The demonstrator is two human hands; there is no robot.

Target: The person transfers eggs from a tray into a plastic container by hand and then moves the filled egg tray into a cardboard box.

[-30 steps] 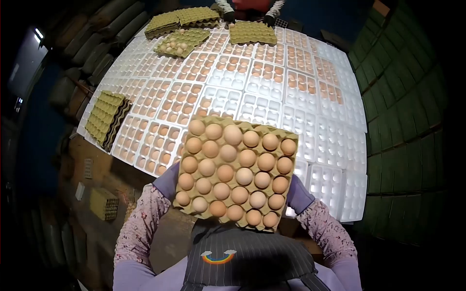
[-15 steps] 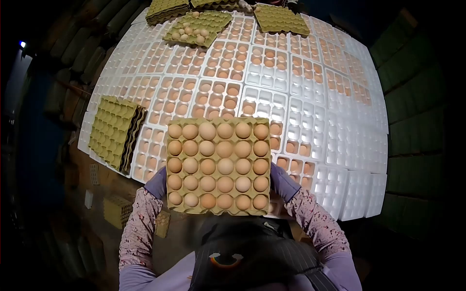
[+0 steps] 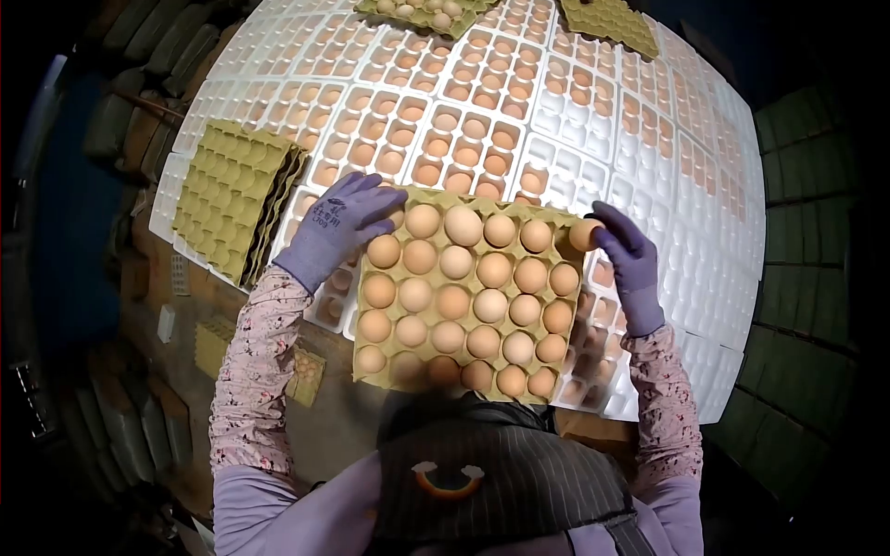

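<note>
A yellowish pulp egg tray (image 3: 468, 371) full of brown eggs (image 3: 452, 301) lies in front of me, slightly turned, on top of the white trays. My left hand (image 3: 338, 222), in a purple glove, is at its far left corner, with thumb and fingers closed around a corner egg (image 3: 397, 219) that they partly cover. At the far right corner, my right hand (image 3: 630, 259), also gloved, pinches an egg (image 3: 584, 234) between thumb and fingers. The corner cell beside that egg is bare.
White plastic trays (image 3: 565, 167) cover the table, many cells holding eggs; those to the right (image 3: 705, 306) hold none. Stacked pulp trays (image 3: 227, 195) stand at the left. Another pulp tray with eggs (image 3: 431, 13) and one more pulp tray (image 3: 610, 26) lie at the far side.
The full egg tray, earlier held by both sides, now rests lower and to the right. Both hands have moved to its far corners, and the right one has lifted an egg.
</note>
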